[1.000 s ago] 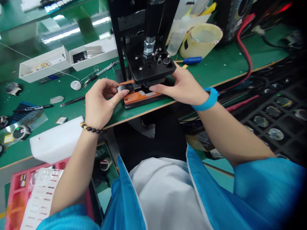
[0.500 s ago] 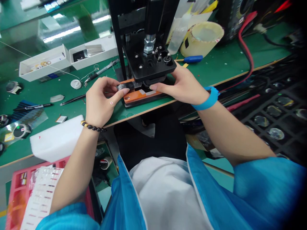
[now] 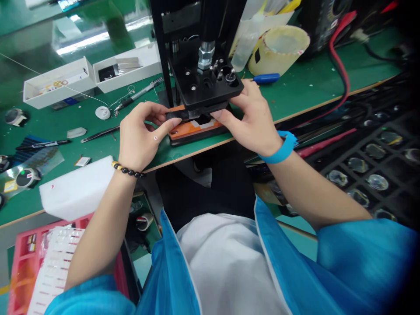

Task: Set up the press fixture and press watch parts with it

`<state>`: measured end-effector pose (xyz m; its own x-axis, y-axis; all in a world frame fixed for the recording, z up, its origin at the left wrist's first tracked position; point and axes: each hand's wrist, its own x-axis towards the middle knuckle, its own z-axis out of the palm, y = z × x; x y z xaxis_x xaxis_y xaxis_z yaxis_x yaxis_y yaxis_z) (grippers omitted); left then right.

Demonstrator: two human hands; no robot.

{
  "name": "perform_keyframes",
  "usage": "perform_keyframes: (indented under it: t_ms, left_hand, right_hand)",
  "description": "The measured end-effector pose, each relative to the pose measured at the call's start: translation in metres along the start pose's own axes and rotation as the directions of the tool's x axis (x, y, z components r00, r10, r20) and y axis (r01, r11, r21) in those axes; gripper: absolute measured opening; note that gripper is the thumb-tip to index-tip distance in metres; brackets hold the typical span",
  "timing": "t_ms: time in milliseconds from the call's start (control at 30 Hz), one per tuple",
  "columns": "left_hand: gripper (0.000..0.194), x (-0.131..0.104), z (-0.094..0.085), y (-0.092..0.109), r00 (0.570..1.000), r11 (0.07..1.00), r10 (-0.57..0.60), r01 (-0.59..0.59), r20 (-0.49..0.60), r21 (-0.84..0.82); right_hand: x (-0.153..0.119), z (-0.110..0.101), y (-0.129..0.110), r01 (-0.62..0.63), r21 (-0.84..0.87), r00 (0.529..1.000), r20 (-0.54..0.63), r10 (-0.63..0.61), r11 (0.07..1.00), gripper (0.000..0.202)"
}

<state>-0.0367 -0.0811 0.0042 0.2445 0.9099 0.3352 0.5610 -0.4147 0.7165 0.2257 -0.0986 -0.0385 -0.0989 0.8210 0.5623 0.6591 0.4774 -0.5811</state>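
A black strap-like piece lies across an orange fixture under the black plate of a bench press. My left hand pinches the piece's left end between thumb and fingers. At the other side, my right hand has its thumb at the piece's right end, and its fingers curl behind the edge of the press plate, partly hidden. The plate hangs just above the piece and hides its middle.
White boxes of small parts, a pen and tweezers lie left of the press. To its right are a blue-handled tool and a tape roll. A tray of round watch parts sits far right.
My right hand has turned and its wrist has dropped lower, its thumb shifting slightly right. The left hand keeps its pinch, and the strap-like piece has moved slightly right.
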Motion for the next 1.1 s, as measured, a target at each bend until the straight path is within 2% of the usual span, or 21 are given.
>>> perform_keyframes:
  t_ms: [200,367,700,900,1100]
  left_hand:
    - [0.021,-0.013,-0.005,0.006,0.999,0.999,-0.032,0.032,-0.010,0.042]
    - [0.022,-0.017,-0.007,0.006,0.998,0.998,-0.059,0.059,-0.007,0.029]
    - [0.022,-0.013,-0.014,0.005,0.998,0.998,-0.065,0.064,0.022,0.026]
    - [0.021,-0.007,-0.023,0.005,0.999,0.997,-0.021,0.018,0.034,0.070]
    - [0.023,-0.003,-0.018,0.002,0.996,0.995,-0.079,0.076,0.036,0.064]
  right_hand:
    - [-0.009,0.000,-0.015,-0.060,0.063,0.998,0.038,0.058,0.996,0.051]
    - [-0.020,-0.001,-0.021,-0.041,0.050,0.999,0.013,0.041,0.998,0.045]
    - [-0.020,0.006,-0.025,-0.050,0.037,0.998,-0.044,0.052,0.998,0.039]
    - [-0.018,0.007,-0.022,-0.034,-0.023,0.999,0.006,0.034,0.999,0.045]
    - [-0.026,0.006,-0.021,-0.033,-0.061,0.997,-0.065,0.029,0.998,0.047]
